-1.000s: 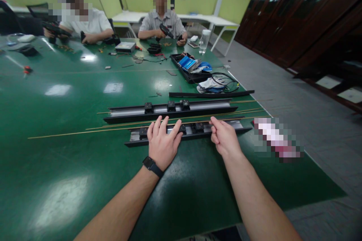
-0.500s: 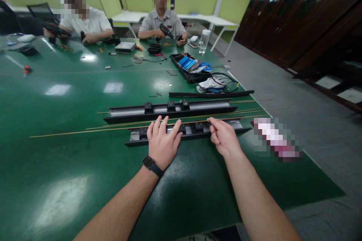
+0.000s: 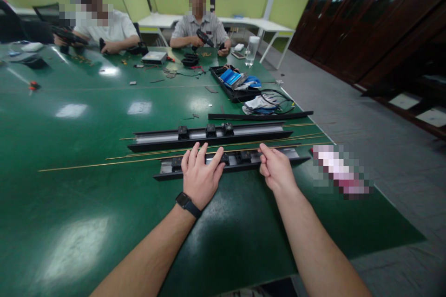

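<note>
Fingers spread, my left hand [image 3: 201,176] rests across the near black channel [image 3: 296,160], a long rail with a pale inner floor. Black blocks sit in that channel, one block [image 3: 245,156] between my two hands and others partly covered by my left hand. My right hand [image 3: 277,164] is closed in a pinch on a long, thin brass-coloured rod [image 3: 87,165], above the channel's right part. The rod runs past my left fingers and sticks out far to the left. Behind lies a second black channel [image 3: 156,139] with several black blocks [image 3: 211,130].
More thin rods [image 3: 303,135] lie between the channels. Beyond are a black strip [image 3: 261,115], a glove [image 3: 263,103] with cables, and a black tray [image 3: 223,84]. A blurred pink item [image 3: 339,169] lies by the right table edge. Two co-workers sit opposite, one holding a drill [image 3: 205,37].
My right hand has shifted slightly to the right with the rod, whose left end has moved a little the same way. My left hand has stayed in place.
</note>
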Demonstrator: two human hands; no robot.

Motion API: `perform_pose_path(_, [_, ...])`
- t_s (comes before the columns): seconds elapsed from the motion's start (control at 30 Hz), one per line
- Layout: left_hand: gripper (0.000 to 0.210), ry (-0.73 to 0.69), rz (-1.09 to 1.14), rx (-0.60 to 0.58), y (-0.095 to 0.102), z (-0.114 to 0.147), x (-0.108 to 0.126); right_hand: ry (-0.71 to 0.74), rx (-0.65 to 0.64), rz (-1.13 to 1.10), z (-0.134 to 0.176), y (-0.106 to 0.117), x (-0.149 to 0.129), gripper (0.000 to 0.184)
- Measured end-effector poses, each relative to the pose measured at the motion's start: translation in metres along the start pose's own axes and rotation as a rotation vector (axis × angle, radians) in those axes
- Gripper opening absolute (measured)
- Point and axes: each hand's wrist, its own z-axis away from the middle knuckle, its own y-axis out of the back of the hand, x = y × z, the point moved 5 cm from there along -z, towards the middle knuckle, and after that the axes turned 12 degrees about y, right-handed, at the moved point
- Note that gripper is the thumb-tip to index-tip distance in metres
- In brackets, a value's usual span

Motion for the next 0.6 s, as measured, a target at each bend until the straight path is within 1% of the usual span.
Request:
perform_pose_path(0.17, [0.043,0.004,0.001,-0.003,-0.0007,-0.0001,-0.0003,-0.003,-0.001,-0.004,0.0006,0.0002,-0.001,0.033])
perform_pose_path(0.4, [0.043,0.001,-0.009,-0.004,-0.0007,0.0,0.0001,-0.037,-0.07,-0.014,0.0015,-0.001,-0.0029,0.03])
perform_pose_path(0.6, [0.043,0.006,0.0,-0.006,-0.0004,-0.0001,-0.0002,-0.014,-0.093,-0.005,0.0008,-0.0013,-0.0026,0.026])
